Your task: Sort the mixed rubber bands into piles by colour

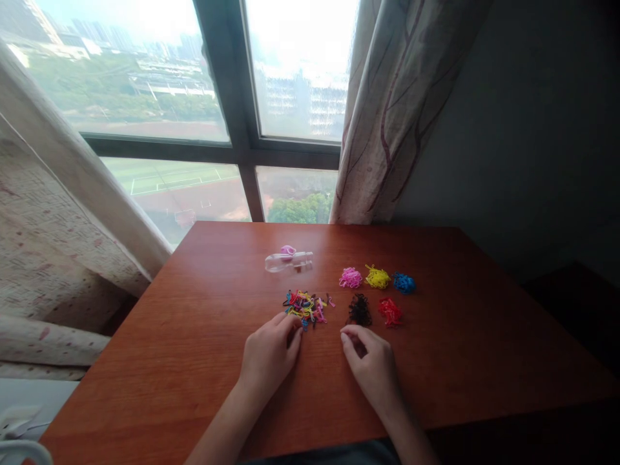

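A mixed heap of small coloured rubber bands point(306, 306) lies on the table in front of me. My left hand point(272, 349) is at the heap's near edge, its thumb and fingers curled together in a pinch. My right hand point(371, 361) rests just in front of a pile of black rubber bands point(360, 310), thumb and forefinger pressed together. Whatever either hand's fingertips hold is too small to make out. Sorted piles of pink bands point(351, 278), yellow bands point(378, 277), blue bands point(403, 283) and red bands point(390, 312) sit around the black one.
Beyond the heap, a clear plastic bottle point(278, 262) lies on its side, with a pink item point(288, 250) against it. The wooden table point(194, 336) reaches to a window flanked by curtains point(378, 116). A white object point(29, 407) stands low at the left.
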The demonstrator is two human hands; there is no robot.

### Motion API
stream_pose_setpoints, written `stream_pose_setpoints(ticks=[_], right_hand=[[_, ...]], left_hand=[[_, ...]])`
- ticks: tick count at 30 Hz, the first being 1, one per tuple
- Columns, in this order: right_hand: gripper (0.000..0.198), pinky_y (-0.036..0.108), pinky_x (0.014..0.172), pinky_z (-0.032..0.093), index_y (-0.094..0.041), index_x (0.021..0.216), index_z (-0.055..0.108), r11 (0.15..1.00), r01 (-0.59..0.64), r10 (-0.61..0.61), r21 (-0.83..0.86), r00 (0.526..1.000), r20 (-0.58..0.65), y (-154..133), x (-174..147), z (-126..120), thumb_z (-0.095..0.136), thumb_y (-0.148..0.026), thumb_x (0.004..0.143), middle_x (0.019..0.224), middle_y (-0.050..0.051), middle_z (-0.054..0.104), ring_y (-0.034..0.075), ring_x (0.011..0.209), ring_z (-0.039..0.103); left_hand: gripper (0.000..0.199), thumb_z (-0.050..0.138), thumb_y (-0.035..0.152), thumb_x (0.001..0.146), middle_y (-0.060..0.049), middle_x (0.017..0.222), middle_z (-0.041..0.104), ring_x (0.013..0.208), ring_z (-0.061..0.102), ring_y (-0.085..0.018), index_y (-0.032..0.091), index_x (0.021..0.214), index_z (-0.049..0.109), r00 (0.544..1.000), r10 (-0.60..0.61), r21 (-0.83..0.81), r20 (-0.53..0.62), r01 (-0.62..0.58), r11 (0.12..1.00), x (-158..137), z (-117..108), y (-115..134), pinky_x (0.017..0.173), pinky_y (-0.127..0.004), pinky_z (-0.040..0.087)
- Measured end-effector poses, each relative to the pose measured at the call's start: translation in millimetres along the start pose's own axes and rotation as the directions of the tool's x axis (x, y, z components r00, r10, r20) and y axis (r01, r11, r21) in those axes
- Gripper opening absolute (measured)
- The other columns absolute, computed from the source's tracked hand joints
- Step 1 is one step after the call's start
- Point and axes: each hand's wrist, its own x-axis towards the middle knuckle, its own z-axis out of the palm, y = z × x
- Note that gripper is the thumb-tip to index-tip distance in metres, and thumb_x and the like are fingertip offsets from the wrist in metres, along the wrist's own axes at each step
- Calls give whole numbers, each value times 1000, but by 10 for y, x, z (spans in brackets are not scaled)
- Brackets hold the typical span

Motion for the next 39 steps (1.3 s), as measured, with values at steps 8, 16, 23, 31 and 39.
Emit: stream_pose_setpoints(ticks=[8, 16, 23, 31, 39], right_hand=[[21, 25, 63, 50, -21, 87, 69, 999, 22, -21, -44, 999, 30, 1, -64, 40, 49, -25, 93, 80, 4, 71, 19, 69, 67], [20, 26, 66, 49, -21, 88, 68, 998, 23, -19, -56, 998, 63, -26, -67, 32, 48, -21, 93, 80, 4, 71, 18, 72, 67], [19, 25, 66, 49, -22, 87, 68, 996, 49, -44, -72, 997, 68, -24, -59, 32, 50, -20, 92, 80, 3, 71, 17, 71, 66], [19, 26, 67, 48, -22, 87, 69, 996, 47, -40, -80, 995, 89, -12, -63, 37, 50, -20, 91, 80, 3, 71, 18, 72, 66], [19, 27, 71, 50, -23, 87, 69, 991, 70, -58, -111, 992, 110, -49, -50, 39, 51, -18, 90, 82, 3, 72, 19, 75, 67]], left_hand=[[14, 49, 26, 93, 1, 92, 70, 79, 65, -16, 25, 92, 62, 999, -2, -48, -41, 0, 999, -60, 15, -33, 65, -25, 41], [16, 49, 27, 90, -1, 83, 68, 73, 63, -16, 23, 88, 64, 998, -48, -196, -40, 39, 980, -105, -22, -53, 67, -26, 45], [14, 52, 27, 89, -3, 82, 69, 72, 63, -18, 22, 84, 65, 998, -11, -175, 65, 23, 984, -76, -122, -43, 66, -27, 45], [15, 47, 25, 93, -3, 86, 67, 75, 62, -16, 22, 88, 61, 994, 103, -254, 35, -91, 963, -50, -37, 8, 70, -26, 46], [18, 43, 26, 94, -6, 95, 69, 83, 66, -21, 22, 90, 60, 987, 84, -20, 136, -82, 996, 16, -64, 21, 70, -29, 45]])
